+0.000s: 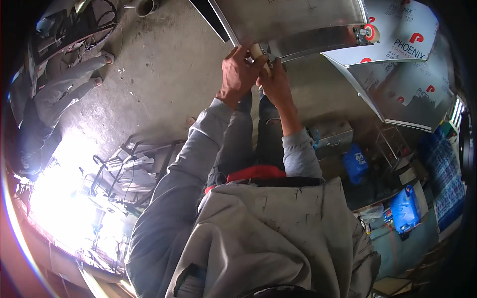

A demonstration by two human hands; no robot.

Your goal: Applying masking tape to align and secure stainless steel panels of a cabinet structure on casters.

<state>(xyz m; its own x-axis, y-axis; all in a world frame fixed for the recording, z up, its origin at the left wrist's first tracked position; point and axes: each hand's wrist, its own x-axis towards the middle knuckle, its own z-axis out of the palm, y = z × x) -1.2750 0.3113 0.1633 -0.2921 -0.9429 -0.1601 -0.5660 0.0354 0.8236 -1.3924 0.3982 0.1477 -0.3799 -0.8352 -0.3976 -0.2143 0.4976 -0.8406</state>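
A large stainless-steel box or cabinet (298, 20) lies at the top of the view, its underside edge toward me. At its near left corner is a caster wheel (257, 51), cream-coloured and partly covered by my fingers. My left hand (237, 74) is closed round the caster from the left. From the right, my right hand (277, 85) grips the same caster, its fingers close to the left thumb. The caster's mounting is mostly hidden between the hands. A second caster (369, 33), red and cream, is on the far right corner of the box.
Film-covered metal sheets (402, 84) stand at the right. A metal toolbox (334, 134) and blue bags (405, 208) sit at lower right. Metal frames (131, 171) lie at left, beside strong glare. Another person's legs (74, 82) show at far left on the concrete floor (159, 64).
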